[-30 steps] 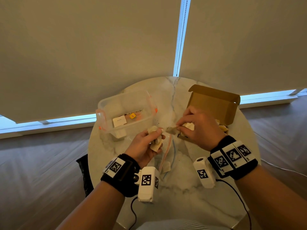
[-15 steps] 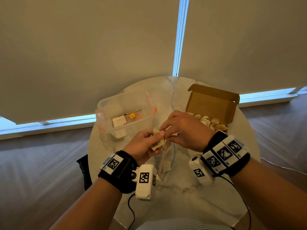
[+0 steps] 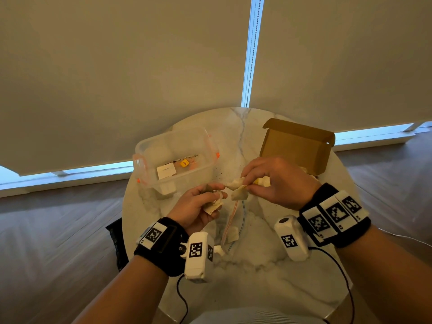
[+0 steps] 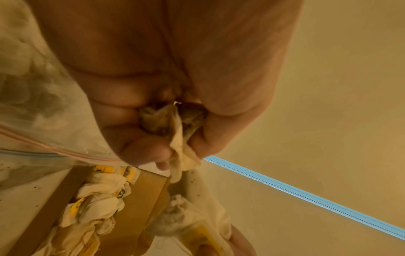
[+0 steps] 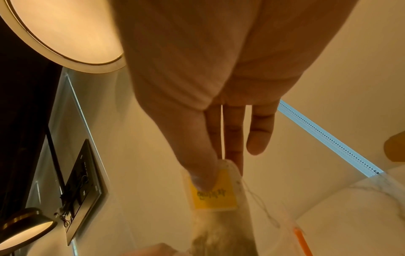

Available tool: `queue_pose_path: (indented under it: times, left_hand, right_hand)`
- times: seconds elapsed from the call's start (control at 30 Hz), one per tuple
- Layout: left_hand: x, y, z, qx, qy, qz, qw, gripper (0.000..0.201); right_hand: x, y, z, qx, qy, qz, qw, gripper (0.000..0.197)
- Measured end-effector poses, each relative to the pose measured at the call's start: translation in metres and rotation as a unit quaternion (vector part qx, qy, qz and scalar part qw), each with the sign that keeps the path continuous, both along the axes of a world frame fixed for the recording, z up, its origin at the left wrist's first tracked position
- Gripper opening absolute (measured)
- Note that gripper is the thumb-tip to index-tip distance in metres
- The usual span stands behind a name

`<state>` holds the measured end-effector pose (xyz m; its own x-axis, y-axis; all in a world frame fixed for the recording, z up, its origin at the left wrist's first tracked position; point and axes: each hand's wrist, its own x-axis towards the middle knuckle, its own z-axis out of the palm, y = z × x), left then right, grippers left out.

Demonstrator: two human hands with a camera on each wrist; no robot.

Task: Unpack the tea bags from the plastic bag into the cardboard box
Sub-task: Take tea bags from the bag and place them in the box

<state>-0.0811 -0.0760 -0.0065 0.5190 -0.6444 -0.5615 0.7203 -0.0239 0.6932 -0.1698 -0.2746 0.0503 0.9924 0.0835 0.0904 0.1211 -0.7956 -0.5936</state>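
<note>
Above the round marble table (image 3: 268, 284), my left hand (image 3: 194, 206) curls round crumpled pale tea bags (image 3: 212, 205), and my right hand (image 3: 278, 181) pinches a yellow-tagged tea bag (image 5: 213, 192) between thumb and fingers. At two o'clock stands the open brown cardboard box (image 3: 297, 146), more bags inside; the clear zip plastic bag (image 3: 233, 220) lies below my hands.

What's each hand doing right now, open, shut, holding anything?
Left hand: fingers curled round a bunch of tea bags.
Right hand: thumb and fingers pinch a tea bag by its yellow tag.

Round marble table (image 3: 268, 281) carries cardboard box (image 3: 297, 146), plastic bag (image 3: 231, 228), clear tub (image 3: 173, 157).
</note>
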Motion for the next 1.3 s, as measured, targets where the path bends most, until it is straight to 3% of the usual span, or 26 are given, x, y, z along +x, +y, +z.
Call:
queue_pose_path:
  times: [0.2,0.3,0.4,0.5,0.67,0.83,1.0,1.17,1.3]
  left_hand:
    - [0.004,-0.008,0.001,-0.015,0.053,0.07,0.996,0.021]
    - [0.006,-0.011,0.004,0.027,-0.052,0.049,0.997,0.037]
    - [0.006,-0.015,0.011,0.075,-0.188,-0.001,0.979,0.046]
    - [0.006,-0.017,0.016,0.064,-0.247,-0.054,0.965,0.045]
    - [0.001,-0.017,0.011,0.044,-0.264,-0.091,0.959,0.012]
    - [-0.003,-0.016,0.008,0.038,-0.237,-0.101,0.965,0.02]
    - [-0.004,-0.017,0.002,0.073,-0.29,-0.121,0.947,0.008]
    - [-0.003,-0.021,-0.001,0.088,-0.286,-0.147,0.943,0.015]
    - [-0.002,-0.022,-0.001,0.093,-0.287,-0.138,0.943,0.01]
  right_hand:
    - [-0.002,0.003,0.002,0.024,0.018,0.008,1.0,0.009]
    - [-0.003,0.005,0.006,0.045,0.045,0.011,0.998,0.009]
    - [-0.001,0.005,0.007,0.053,0.062,0.015,0.997,0.01]
    - [0.002,0.005,0.006,0.052,0.081,0.01,0.995,0.01]
    - [0.005,0.002,0.001,0.076,0.092,-0.017,0.993,0.009]
    - [0.008,0.001,-0.004,0.101,0.102,-0.042,0.989,0.008]
    - [0.011,0.003,-0.007,0.106,0.102,-0.067,0.987,0.017]
    - [0.013,0.004,-0.007,0.111,0.092,-0.096,0.985,0.025]
    - [0.014,0.0,-0.01,0.076,0.126,-0.107,0.983,0.023]
